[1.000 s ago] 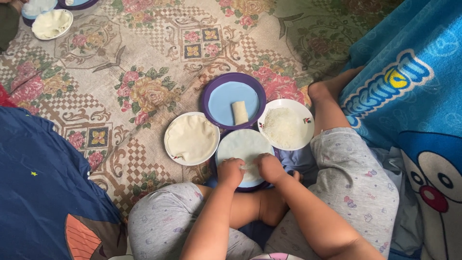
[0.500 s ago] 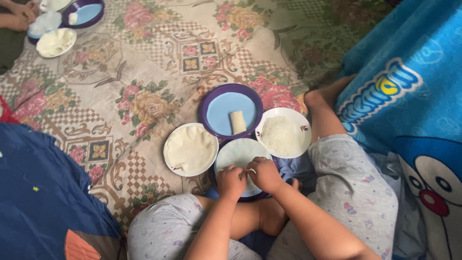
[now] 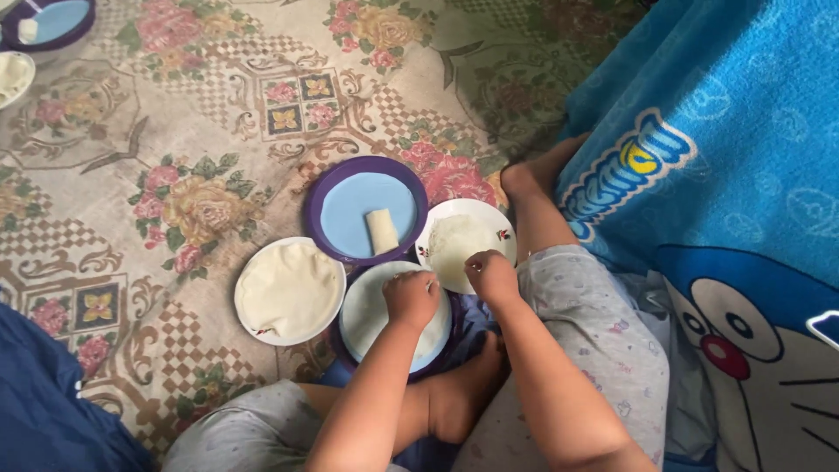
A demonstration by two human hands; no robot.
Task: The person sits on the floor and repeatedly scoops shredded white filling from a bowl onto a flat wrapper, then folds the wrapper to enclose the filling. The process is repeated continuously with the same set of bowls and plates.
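Note:
I sit cross-legged on a floral carpet (image 3: 175, 183) with several plates in front of me. A thin round white wrapper (image 3: 371, 319) lies on the nearest purple plate (image 3: 437, 360). My left hand (image 3: 411, 298) rests on the wrapper's far edge with its fingers curled onto it. My right hand (image 3: 492, 275) is beside it, fingers bunched and pointing down at the near rim of a white plate (image 3: 502, 229) of pale filling; whether it holds anything is hidden. A purple plate (image 3: 325, 183) with a light blue centre carries one rolled wrapper (image 3: 382, 232).
A white plate stacked with flat wrappers (image 3: 288, 290) sits to the left. A blue cartoon blanket (image 3: 717, 157) fills the right side. Dark blue cloth (image 3: 44, 411) lies at bottom left. Another purple plate (image 3: 48, 24) and a white dish (image 3: 10, 77) are at top left.
Both hands have moved from the wrapper's near edge to its far edge, the right one reaching the filling plate. The camera has come closer to the plates.

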